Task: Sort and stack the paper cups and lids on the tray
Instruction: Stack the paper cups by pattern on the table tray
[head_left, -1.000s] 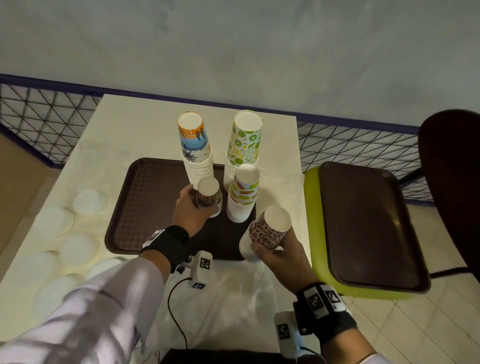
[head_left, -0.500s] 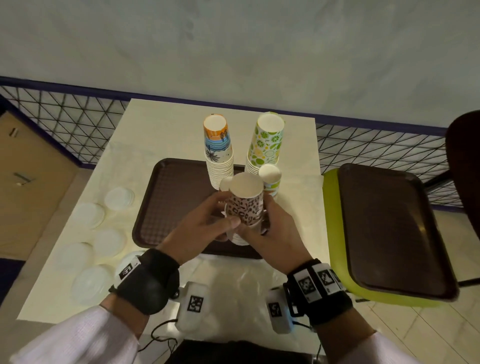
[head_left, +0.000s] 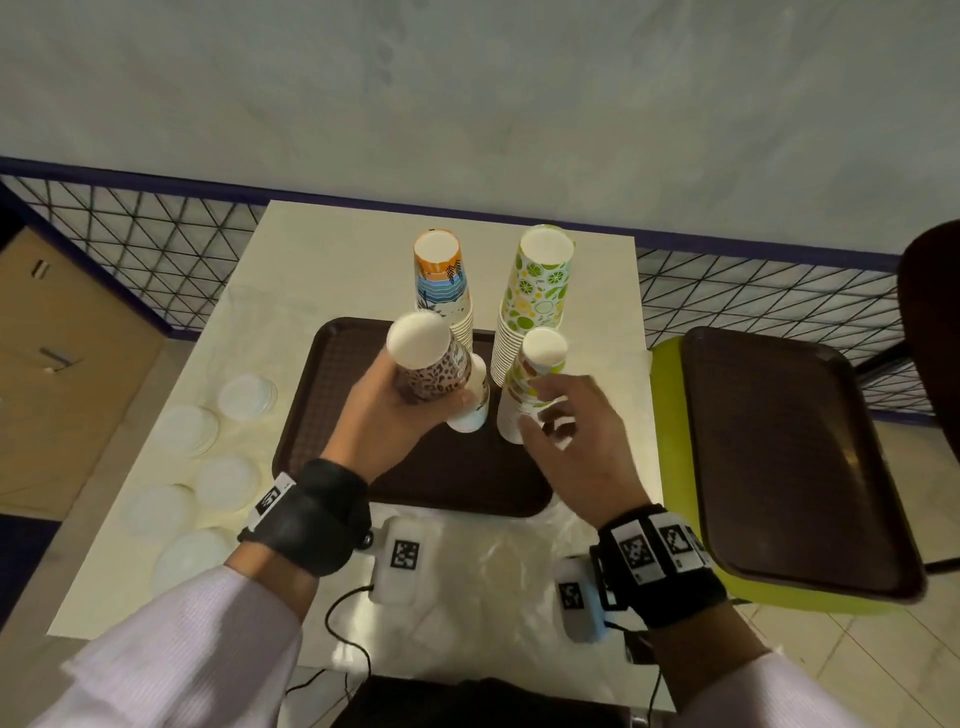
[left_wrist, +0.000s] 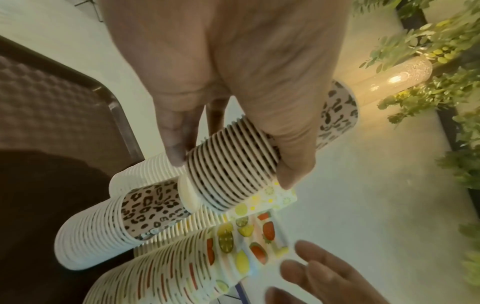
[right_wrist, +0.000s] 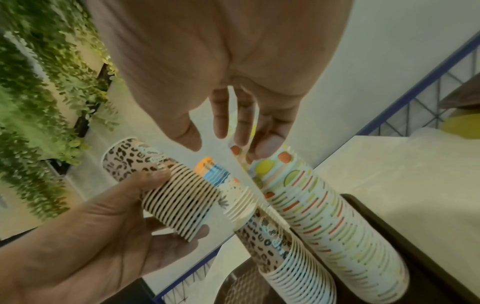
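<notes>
My left hand (head_left: 410, 400) grips a stack of leopard-print cups (head_left: 428, 364), held tilted, bottoms up, just above a second leopard-print stack (head_left: 470, 405) standing on the brown tray (head_left: 322, 415). The left wrist view shows my fingers (left_wrist: 176, 131) curled round the held stack (left_wrist: 233, 164), its rims close to the standing stack (left_wrist: 130, 222). My right hand (head_left: 550, 415) hovers open and holds nothing, right beside the fruit-print stack (head_left: 537, 364); its fingers (right_wrist: 233, 127) are spread. Behind stand a beach-print stack (head_left: 441, 286) and a lime-print stack (head_left: 543, 280).
Several piles of white lids (head_left: 244, 397) lie on the white table (head_left: 337, 234) left of the tray. A second brown tray (head_left: 779, 457) rests on a green chair at the right. A wire mesh fence runs behind the table.
My right hand passed the leopard-print stack to my left hand, let go and drew off to the right. My left hand now holds that stack alone, further left.
</notes>
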